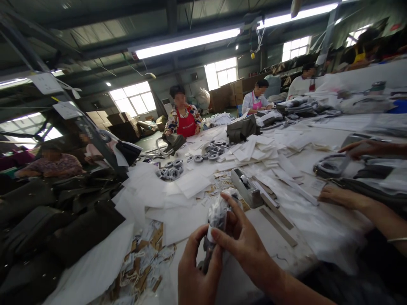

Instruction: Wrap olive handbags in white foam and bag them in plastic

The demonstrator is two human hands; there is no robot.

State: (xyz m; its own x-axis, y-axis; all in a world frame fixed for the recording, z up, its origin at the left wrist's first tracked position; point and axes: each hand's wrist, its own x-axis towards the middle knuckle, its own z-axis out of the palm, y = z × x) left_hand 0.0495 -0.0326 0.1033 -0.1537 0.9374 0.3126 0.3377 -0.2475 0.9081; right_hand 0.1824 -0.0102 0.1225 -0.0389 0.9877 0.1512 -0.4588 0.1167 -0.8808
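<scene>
My left hand (197, 267) is closed round the lower, dark end of a small object wrapped in white tissue paper (218, 214). My right hand (243, 241) pinches the same wrapped piece from the right, thumb and fingers pressed on the paper. Both hands hold it upright just above the table's near edge. What lies inside the wrapping is hidden.
A grey tape dispenser (246, 186) stands just behind my hands on the white table (280, 250). Sheets of white paper (190, 182), rolls of tape (170, 171) and dark bags (241, 129) lie around. A co-worker's hands (337, 195) work at the right; other people sit farther back.
</scene>
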